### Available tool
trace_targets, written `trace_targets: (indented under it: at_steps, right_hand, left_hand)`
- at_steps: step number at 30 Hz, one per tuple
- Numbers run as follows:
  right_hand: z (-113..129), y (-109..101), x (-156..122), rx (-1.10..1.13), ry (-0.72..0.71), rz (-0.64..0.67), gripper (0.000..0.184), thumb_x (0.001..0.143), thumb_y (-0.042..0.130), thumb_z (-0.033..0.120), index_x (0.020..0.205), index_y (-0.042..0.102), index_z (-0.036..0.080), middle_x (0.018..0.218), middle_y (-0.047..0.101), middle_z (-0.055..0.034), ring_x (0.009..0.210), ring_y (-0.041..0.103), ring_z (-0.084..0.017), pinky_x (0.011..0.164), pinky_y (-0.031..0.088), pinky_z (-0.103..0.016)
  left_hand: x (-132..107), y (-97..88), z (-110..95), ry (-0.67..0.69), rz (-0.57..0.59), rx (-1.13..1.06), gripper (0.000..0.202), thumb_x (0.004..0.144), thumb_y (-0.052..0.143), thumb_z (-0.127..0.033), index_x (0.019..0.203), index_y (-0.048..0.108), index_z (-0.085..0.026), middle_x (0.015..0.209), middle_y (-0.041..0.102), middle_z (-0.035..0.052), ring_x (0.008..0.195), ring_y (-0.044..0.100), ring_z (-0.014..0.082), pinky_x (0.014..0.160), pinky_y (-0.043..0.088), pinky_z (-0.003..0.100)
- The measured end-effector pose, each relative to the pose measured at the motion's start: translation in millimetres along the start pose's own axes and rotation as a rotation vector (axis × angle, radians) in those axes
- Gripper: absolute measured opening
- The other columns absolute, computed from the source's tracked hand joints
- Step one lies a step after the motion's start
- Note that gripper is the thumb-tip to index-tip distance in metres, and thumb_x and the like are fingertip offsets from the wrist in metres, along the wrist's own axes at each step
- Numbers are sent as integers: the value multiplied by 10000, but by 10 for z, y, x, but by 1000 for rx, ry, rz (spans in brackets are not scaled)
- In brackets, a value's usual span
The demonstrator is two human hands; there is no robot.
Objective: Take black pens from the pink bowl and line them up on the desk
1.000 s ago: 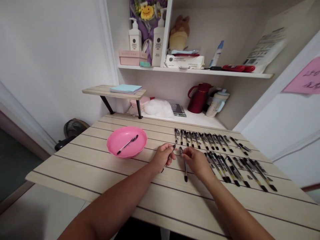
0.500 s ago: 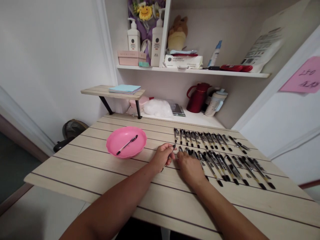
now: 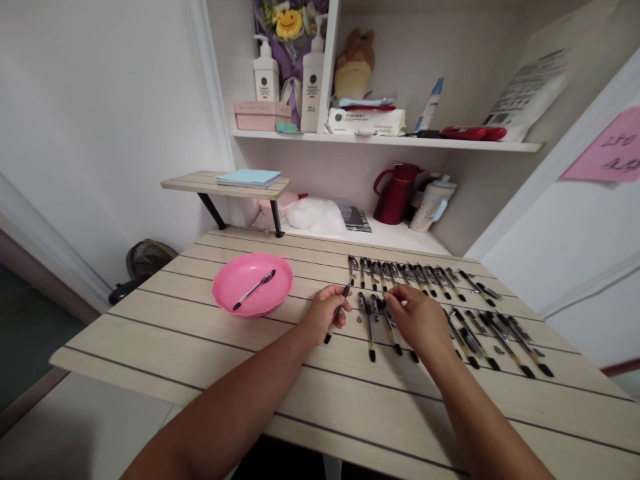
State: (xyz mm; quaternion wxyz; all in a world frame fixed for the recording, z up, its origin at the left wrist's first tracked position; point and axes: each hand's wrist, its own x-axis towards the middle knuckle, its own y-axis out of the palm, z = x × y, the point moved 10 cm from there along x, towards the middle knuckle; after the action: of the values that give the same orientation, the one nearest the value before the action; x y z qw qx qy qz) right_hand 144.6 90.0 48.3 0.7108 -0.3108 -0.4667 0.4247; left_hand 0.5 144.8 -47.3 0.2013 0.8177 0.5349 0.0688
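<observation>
My left hand (image 3: 327, 312) is closed around a slim black pen (image 3: 345, 293), which slants up to the right between thumb and fingers. Over the near row of pens hovers my right hand (image 3: 417, 319), its thumb and fingertips pinched together; anything between them is too small to make out. Near pens (image 3: 371, 330) with black ends lie side by side, partly hidden under that hand. Behind them runs a far row of pens (image 3: 417, 277). To the left, a pink scalloped bowl (image 3: 225, 287) holds a single capped pen (image 3: 255, 289).
Small grey pieces (image 3: 359, 319) lie among the pens on the slatted wooden table (image 3: 200, 360). Behind stand a raised wooden shelf (image 3: 190, 181) with blue paper (image 3: 250, 177), a white fluffy bundle (image 3: 317, 215), a red jug (image 3: 397, 193) and a pale tumbler (image 3: 431, 205).
My right hand has lifted and moved right from the near row's left end, uncovering pens and a small grey piece. My left hand stays nearly in place, its pen now more visible.
</observation>
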Motion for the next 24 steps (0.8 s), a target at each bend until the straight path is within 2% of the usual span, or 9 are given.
trace_targets:
  at_steps: [2, 5, 7, 10, 13, 16, 19, 24]
  right_hand:
    - [32, 88, -70, 155, 10, 104, 271, 805, 436, 386, 669, 588, 208, 599, 611, -8, 545, 526, -142, 505, 304, -233]
    - [358, 425, -360, 211, -100, 360, 322, 797, 442, 404, 572, 559, 205, 540, 601, -5, 499, 510, -130, 479, 281, -229]
    - [506, 543, -526, 90, -125, 377, 285, 777, 475, 402, 598, 586, 209, 575, 631, -21, 519, 527, -140, 472, 249, -236]
    - [586, 607, -645, -74, -110, 341, 265, 785, 467, 364, 615, 598, 210, 598, 651, -44, 527, 547, -150, 468, 218, -245]
    - [562, 618, -655, -169, -102, 334, 286, 809, 423, 321, 627, 609, 200, 618, 662, -64, 545, 577, -163, 475, 238, -247]
    - [492, 610, -624, -264, -82, 322, 286, 811, 402, 289, 689, 637, 182, 664, 672, -94, 589, 608, -192, 500, 295, -251]
    - [462, 633, -609, -317, -70, 333, 288, 812, 394, 272, 716, 645, 168, 694, 676, -113, 621, 623, -208, 534, 346, -262]
    - [511, 652, -612, -326, -91, 337, 286, 822, 389, 254, 738, 642, 150, 724, 678, -128, 624, 634, -210, 546, 376, -269]
  left_hand:
    - [-9, -11, 13, -15, -25, -104, 221, 684, 548, -238, 893, 535, -168, 650, 530, -32, 418, 471, 44, 390, 335, 163]
    - [-34, -25, 34, -33, -65, -270, 205, 674, 583, -183, 872, 533, -175, 670, 513, -27, 545, 539, 73, 518, 452, 208]
    - [-48, -26, 48, -34, -80, -350, 197, 679, 597, -157, 862, 523, -175, 682, 520, -18, 603, 558, 87, 602, 491, 253]
    - [-52, -25, 76, -30, -92, -367, 200, 689, 606, -153, 866, 514, -173, 713, 534, -4, 648, 574, 100, 662, 505, 289]
    - [-38, -82, 95, -9, -152, -198, 194, 711, 597, -208, 886, 525, -165, 752, 542, 14, 677, 589, 118, 647, 506, 281]
    - [-17, -167, 77, 24, -229, 117, 248, 732, 562, -241, 966, 539, -159, 806, 569, 37, 686, 582, 119, 593, 495, 239]
    - [13, -189, 86, 22, -230, 361, 345, 731, 540, -233, 1067, 537, -155, 904, 595, 65, 721, 577, 119, 550, 475, 194]
    - [41, -171, 132, -2, -174, 441, 388, 731, 527, -251, 1102, 553, -142, 969, 618, 91, 741, 593, 129, 516, 453, 170]
